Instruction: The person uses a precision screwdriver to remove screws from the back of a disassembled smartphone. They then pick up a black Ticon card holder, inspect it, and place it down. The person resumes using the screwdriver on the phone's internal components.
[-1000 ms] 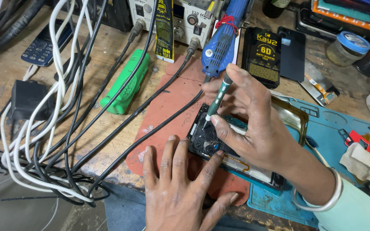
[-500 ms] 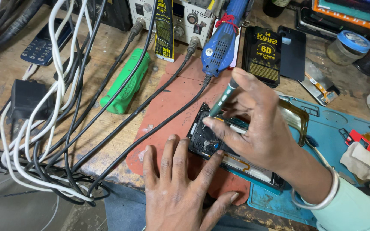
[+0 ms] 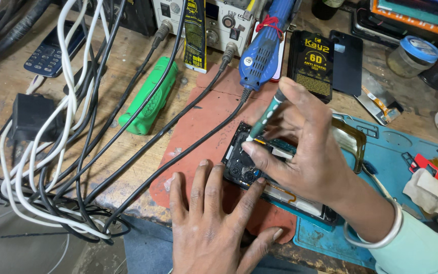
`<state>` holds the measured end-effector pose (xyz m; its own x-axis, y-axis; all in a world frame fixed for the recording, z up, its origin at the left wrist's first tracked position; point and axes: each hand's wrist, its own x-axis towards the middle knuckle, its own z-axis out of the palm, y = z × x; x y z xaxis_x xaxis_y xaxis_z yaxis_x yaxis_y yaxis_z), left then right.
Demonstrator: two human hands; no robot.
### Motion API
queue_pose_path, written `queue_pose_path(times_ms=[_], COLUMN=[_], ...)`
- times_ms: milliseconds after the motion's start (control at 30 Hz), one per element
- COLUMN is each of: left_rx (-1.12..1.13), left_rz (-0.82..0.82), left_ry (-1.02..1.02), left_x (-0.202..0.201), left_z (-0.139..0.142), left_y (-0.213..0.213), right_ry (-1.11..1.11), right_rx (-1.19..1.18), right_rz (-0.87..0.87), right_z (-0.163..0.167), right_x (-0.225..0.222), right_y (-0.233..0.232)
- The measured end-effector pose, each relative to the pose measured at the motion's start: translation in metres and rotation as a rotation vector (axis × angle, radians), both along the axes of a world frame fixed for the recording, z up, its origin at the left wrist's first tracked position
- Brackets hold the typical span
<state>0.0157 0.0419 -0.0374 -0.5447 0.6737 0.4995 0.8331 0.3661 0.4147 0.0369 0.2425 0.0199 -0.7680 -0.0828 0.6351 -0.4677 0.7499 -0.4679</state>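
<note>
Currently, right hand [image 3: 310, 152] pinching screwdriver [image 3: 264, 117] on opened phone [image 3: 252, 162], left hand [image 3: 214, 223] flat w/ fingers spread beside it; tip slip could gouge board.

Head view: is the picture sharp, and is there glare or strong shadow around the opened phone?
Head view: sharp overall, light soft and even; the right hand with the screwdriver casts only faint shadow on the opened phone; mild sheen on the black film packet.

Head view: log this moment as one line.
right hand: holds green screwdriver, tip on opened phone | left hand: flat on red mat, fingers steadying phone | blue mat beneath
</note>
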Motion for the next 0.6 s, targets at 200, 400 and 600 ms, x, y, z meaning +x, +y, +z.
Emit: queue_pose_path(times_ms=[200,400,600], left_rx=[0.009,0.010,-0.002], left_rz=[-0.001,-0.002,-0.006], left_ry=[0.018,0.006,0.012], left_x=[-0.0006,-0.0002,-0.0003], left_z=[-0.0009,-0.0007,0.0001], left_y=[-0.0003,-0.0009,-0.0009], right_ry=[-0.036,-0.005,-0.044], right_rx=[0.018,0.060,0.032], right_rz=[-0.060,-0.102,-0.038], right_z=[-0.0076,-0.0036,-0.0026], right_x=[0.0024,-0.0004,0.0036], right_y=[0.0078,0.0044,0.0036])
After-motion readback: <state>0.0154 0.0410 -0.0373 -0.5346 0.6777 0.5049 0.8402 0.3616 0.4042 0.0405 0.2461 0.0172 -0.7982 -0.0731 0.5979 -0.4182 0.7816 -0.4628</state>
